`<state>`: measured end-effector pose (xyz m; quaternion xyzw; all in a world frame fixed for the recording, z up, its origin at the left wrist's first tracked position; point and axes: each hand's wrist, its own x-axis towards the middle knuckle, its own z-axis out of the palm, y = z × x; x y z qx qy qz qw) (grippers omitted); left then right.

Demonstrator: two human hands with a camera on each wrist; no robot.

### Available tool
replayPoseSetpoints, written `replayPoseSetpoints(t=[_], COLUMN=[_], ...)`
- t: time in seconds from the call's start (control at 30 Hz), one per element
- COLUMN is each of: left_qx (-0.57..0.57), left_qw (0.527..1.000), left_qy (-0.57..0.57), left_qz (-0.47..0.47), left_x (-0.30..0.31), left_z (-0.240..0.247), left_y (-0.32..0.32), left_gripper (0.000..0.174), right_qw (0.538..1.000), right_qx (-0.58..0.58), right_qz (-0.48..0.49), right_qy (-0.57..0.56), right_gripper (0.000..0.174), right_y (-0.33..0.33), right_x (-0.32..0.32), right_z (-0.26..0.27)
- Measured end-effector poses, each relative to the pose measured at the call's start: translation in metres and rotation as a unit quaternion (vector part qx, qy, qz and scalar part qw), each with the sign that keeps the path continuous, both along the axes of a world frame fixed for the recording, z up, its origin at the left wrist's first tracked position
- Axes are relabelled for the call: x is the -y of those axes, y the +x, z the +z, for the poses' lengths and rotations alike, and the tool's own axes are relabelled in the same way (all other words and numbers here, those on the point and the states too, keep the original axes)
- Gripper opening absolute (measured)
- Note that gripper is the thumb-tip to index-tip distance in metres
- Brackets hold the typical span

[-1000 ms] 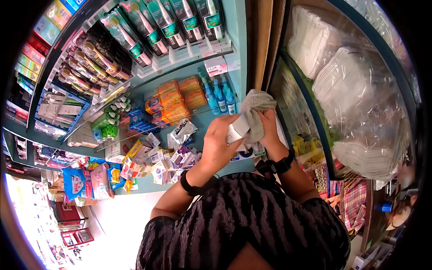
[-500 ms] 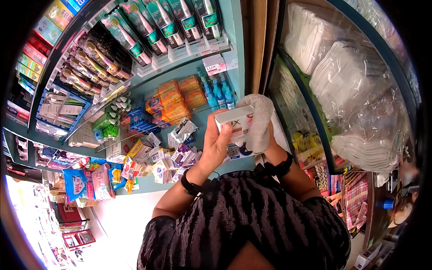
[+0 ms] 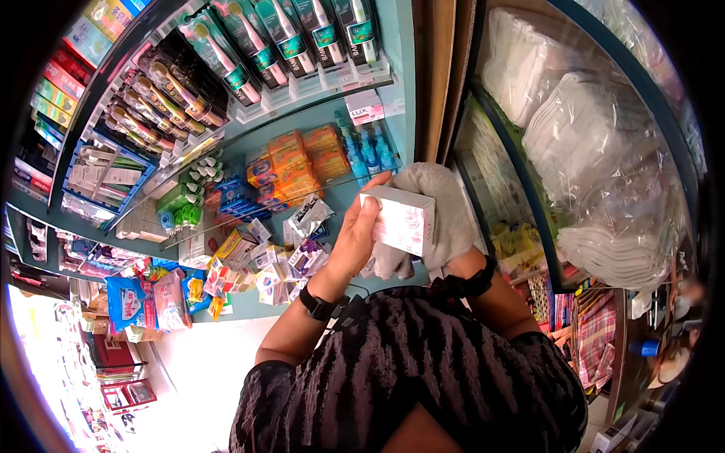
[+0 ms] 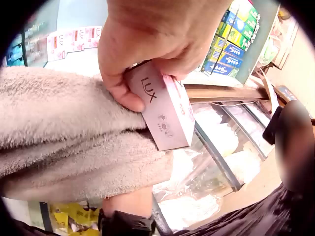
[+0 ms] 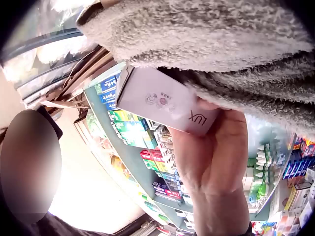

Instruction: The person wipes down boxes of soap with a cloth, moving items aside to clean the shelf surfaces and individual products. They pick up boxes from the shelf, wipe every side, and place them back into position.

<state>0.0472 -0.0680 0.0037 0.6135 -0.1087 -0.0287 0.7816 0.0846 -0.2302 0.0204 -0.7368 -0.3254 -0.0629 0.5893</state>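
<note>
My left hand grips a small white and pink LUX soap box, its thumb on the printed face. In the left wrist view the fingers clasp one end of the box, and the other end sticks out free. A thick grey towel hangs in folds right behind the box, overlapping its edge. My right hand lies under this towel; only its wrist shows below the cloth, so I cannot tell how its fingers lie. The right wrist view shows the towel just over the box.
A glass shelf ahead carries orange soap packs, blue bottles and another LUX box. Loose cartons lie beside my left forearm. Packaged toothbrushes hang above. To the right, plastic-wrapped white cloths fill a cabinet.
The soap box has turned in my left hand, bringing a broad pink-printed face into view. The towel has spread out and now covers my right hand, which earlier showed gripping it.
</note>
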Motion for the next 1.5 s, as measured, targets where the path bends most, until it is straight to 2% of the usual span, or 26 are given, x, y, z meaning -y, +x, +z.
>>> replayPoseSetpoints(t=[0.1,0.17,0.2,0.23,0.27,0.3,0.33,0.4,0.53,0.63,0.7,0.77,0.83,0.9,0.97,1.03,1.1,1.13,1.17,1.2,1.23,1.27,1.37,1.4,1.43,1.5], left_qx=[0.053,0.133,0.173,0.198,0.223,0.247,0.243,0.233,0.262,0.333,0.353,0.37,0.332,0.253,0.131,0.124,0.089,0.076,0.063,0.15,0.18,0.167,0.107,0.084,0.085,0.085], left_qw=[0.988,0.949,0.92,0.912,0.903,0.894,0.907,0.931,0.924,0.894,0.884,0.87,0.901,0.942,0.975,0.965,0.965,0.959,0.949,0.917,0.905,0.92,0.954,0.963,0.97,0.983], left_qy=[0.142,0.262,0.32,0.326,0.332,0.338,0.313,0.261,0.27,0.294,0.3,0.318,0.267,0.193,0.093,0.063,0.112,0.176,0.24,0.318,0.353,0.325,0.256,0.234,0.205,0.145], left_qz=[0.039,0.111,0.147,0.153,0.157,0.161,0.141,0.103,0.066,0.054,0.068,0.069,0.081,0.109,0.152,0.222,0.219,0.208,0.194,0.188,0.154,0.14,0.113,0.107,0.096,0.07], left_x=[-0.004,-0.003,-0.002,-0.003,-0.003,-0.003,0.0,0.009,0.006,0.001,0.0,-0.001,0.0,-0.001,-0.002,-0.006,-0.009,-0.008,-0.005,0.005,0.009,0.011,0.013,0.013,0.011,0.006], left_z=[-0.004,-0.001,0.0,-0.002,-0.007,-0.009,-0.006,0.005,0.003,0.0,0.005,0.007,0.004,0.004,0.008,0.008,0.001,-0.002,-0.004,0.006,0.011,0.013,0.012,0.01,0.009,0.007], left_y=[0.002,0.002,0.003,0.005,0.007,0.008,0.005,-0.004,-0.005,0.002,0.002,0.001,0.001,-0.003,-0.009,0.0,0.005,0.004,0.0,-0.005,-0.01,-0.012,-0.015,-0.014,-0.012,-0.007], left_gripper=[0.049,0.05,0.05,0.051,0.052,0.053,0.054,0.055,0.065,0.069,0.066,0.063,0.06,0.055,0.05,0.041,0.043,0.045,0.048,0.052,0.054,0.053,0.051,0.051,0.049,0.045], right_qw=[0.997,0.991,0.997,0.997,0.976,0.932,0.865,0.859,0.858,0.917,0.962,0.953,0.964,0.981,0.979,0.971,0.996,0.994,0.987,0.948,0.878,0.881,0.883,0.946,0.982,0.995], right_qx=[0.075,0.131,0.067,0.003,-0.111,-0.223,-0.331,-0.361,-0.367,-0.285,-0.157,-0.192,-0.146,-0.017,-0.069,-0.177,-0.052,0.012,-0.082,-0.173,-0.259,-0.215,-0.28,-0.155,-0.025,0.082], right_qz=[0.023,0.016,0.029,0.041,0.089,0.134,0.174,0.195,0.231,0.231,0.203,0.177,0.169,0.179,0.126,0.04,-0.059,-0.109,-0.058,-0.006,0.047,0.036,0.079,0.045,0.01,-0.03], right_qy=[-0.019,0.002,0.036,0.069,0.163,0.252,0.335,0.305,0.274,0.157,0.093,0.15,0.142,0.068,0.143,0.155,0.037,-0.021,0.125,0.267,0.4,0.42,0.367,0.281,0.188,0.049], right_gripper=[0.036,0.038,0.04,0.042,0.046,0.05,0.054,0.059,0.063,0.063,0.062,0.06,0.057,0.054,0.052,0.045,0.039,0.037,0.036,0.036,0.036,0.036,0.037,0.037,0.037,0.036], right_y=[0.0,0.002,0.001,-0.001,-0.003,-0.006,-0.007,-0.007,-0.012,-0.014,-0.016,-0.021,-0.017,0.002,0.027,-0.002,-0.003,-0.003,-0.003,-0.003,-0.004,-0.009,-0.005,-0.002,0.003,0.014], right_x=[-0.002,-0.007,-0.012,-0.016,-0.017,-0.016,-0.015,-0.012,-0.014,-0.01,-0.014,-0.015,-0.014,-0.012,-0.023,-0.02,-0.018,-0.017,-0.022,-0.031,-0.035,-0.034,-0.022,-0.019,-0.017,-0.012], right_z=[0.007,-0.001,-0.017,-0.033,-0.048,-0.063,-0.076,-0.089,-0.082,-0.06,-0.043,-0.045,-0.052,-0.068,-0.095,-0.044,-0.042,-0.041,-0.045,-0.052,-0.056,-0.056,-0.049,-0.043,-0.035,-0.025])
